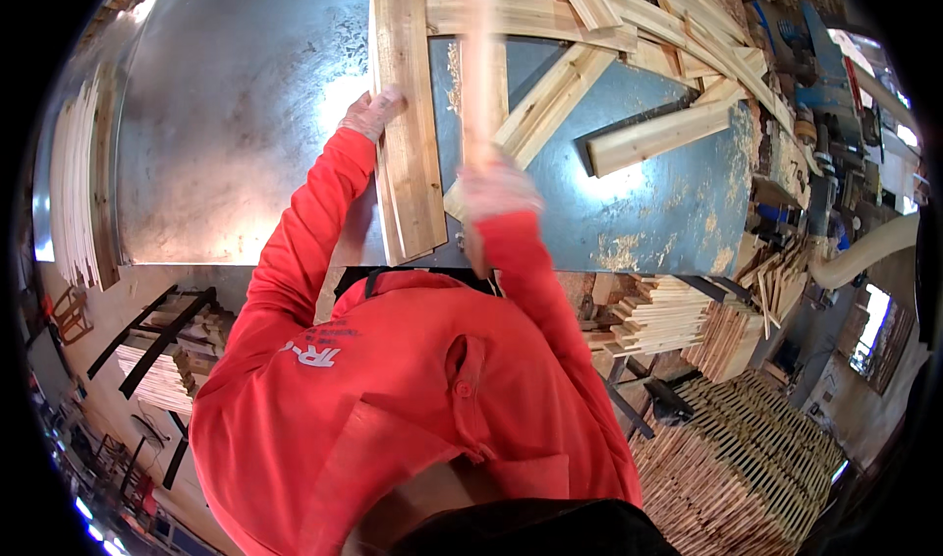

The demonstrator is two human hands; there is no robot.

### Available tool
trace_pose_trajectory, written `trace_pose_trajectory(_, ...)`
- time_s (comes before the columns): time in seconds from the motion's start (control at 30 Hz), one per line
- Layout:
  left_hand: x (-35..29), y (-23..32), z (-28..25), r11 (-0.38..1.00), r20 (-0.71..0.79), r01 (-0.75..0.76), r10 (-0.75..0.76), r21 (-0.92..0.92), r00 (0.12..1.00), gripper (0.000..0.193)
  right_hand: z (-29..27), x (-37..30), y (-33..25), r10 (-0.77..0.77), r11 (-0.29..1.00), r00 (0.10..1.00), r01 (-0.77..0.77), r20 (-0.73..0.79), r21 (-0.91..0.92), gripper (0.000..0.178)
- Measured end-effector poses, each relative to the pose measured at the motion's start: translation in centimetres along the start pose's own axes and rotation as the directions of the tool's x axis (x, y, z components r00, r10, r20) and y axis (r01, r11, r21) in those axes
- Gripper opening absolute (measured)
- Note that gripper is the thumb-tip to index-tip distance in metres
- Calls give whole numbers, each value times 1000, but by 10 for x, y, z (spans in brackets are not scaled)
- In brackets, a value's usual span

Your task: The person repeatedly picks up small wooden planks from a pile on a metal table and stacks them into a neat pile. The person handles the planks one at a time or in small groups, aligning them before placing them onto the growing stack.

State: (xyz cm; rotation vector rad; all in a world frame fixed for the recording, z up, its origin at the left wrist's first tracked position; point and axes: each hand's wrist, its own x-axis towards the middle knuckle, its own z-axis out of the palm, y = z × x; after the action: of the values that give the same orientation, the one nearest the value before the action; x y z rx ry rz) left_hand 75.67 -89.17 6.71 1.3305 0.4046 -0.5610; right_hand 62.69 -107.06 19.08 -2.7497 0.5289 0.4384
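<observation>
A wide pale wooden board (413,114) lies lengthwise on the metal table, its near end at the table's front edge. Against its left side sits a narrower piece. My left hand (373,114) grips the left edge here, fingers over the wood. To the right, my right hand (499,191) is smeared by motion and closed round a long wooden slat (478,65), also blurred, which points away from me. Where its near end finishes is hard to make out.
Loose boards (668,139) lie crisscrossed on the right of the grey metal table (226,134), among sawdust. A stack of slats (77,178) stands at the left edge. Below on the right are more wood piles (747,438); a pale hose (874,251) runs near machinery.
</observation>
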Motion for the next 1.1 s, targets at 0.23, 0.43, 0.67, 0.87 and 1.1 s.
trace_pose_trajectory(0.23,-14,-19,-22,963,131,146,-118,-227,984,45,26,33,-38,-167,986,974,164,-155,-33,86)
trace_pose_trajectory(0.43,-28,-12,-27,935,142,170,-131,-311,981,43,53,103,31,520,833,854,-503,-16,231,116)
trace_pose_trajectory(0.67,-28,-3,-48,941,97,185,-164,-283,982,42,6,-58,116,115,972,979,-76,-167,222,81)
trace_pose_trajectory(0.87,-6,-36,-49,944,200,69,-3,-321,980,66,16,-42,5,-348,937,921,350,-177,-24,82)
trace_pose_trajectory(1.1,-9,-39,-35,797,194,2,144,-604,970,55,3,104,-30,-617,776,782,588,86,227,63)
